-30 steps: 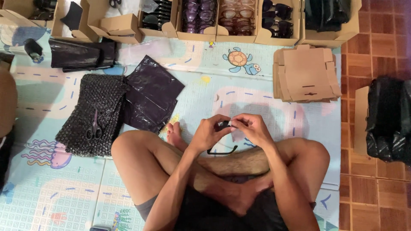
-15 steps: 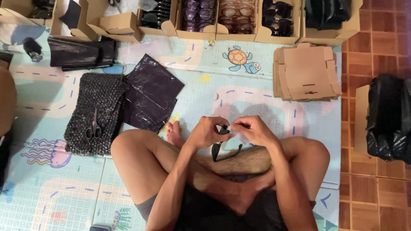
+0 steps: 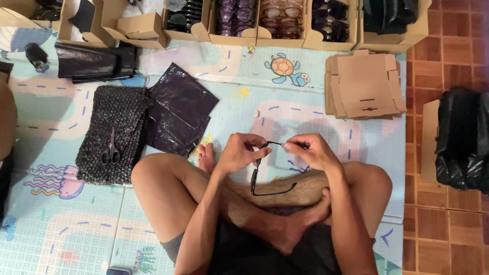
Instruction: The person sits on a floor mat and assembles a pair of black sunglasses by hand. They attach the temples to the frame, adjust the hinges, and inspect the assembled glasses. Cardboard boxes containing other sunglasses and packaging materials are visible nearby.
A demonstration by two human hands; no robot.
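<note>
Left hand (image 3: 240, 152) pinches the front part of a pair of dark glasses (image 3: 265, 173), fingers curled closed on it. Right hand (image 3: 313, 151) pinches the tip of one temple arm betw. thumb and forefinger, at approx. 3 o'clock from the left hand. The glasses hang down from both hands, over the crossed legs, w/ the other temple arm curving toward 4 o'clock. The person sits on a pale play mat (image 3: 239, 102) w/ drawings. At 9–10 o'clock from the hands lies a bubble wrap stack (image 3: 109, 127) w/ scissors (image 3: 110, 153) on top; just beside it, black plastic bags (image 3: 175, 109). At 1 o'clock lie flat cardboard boxes (image 3: 364, 84). At 12 o'clock, open cartons w/ glasses (image 3: 277, 18) stand in a row.
</note>
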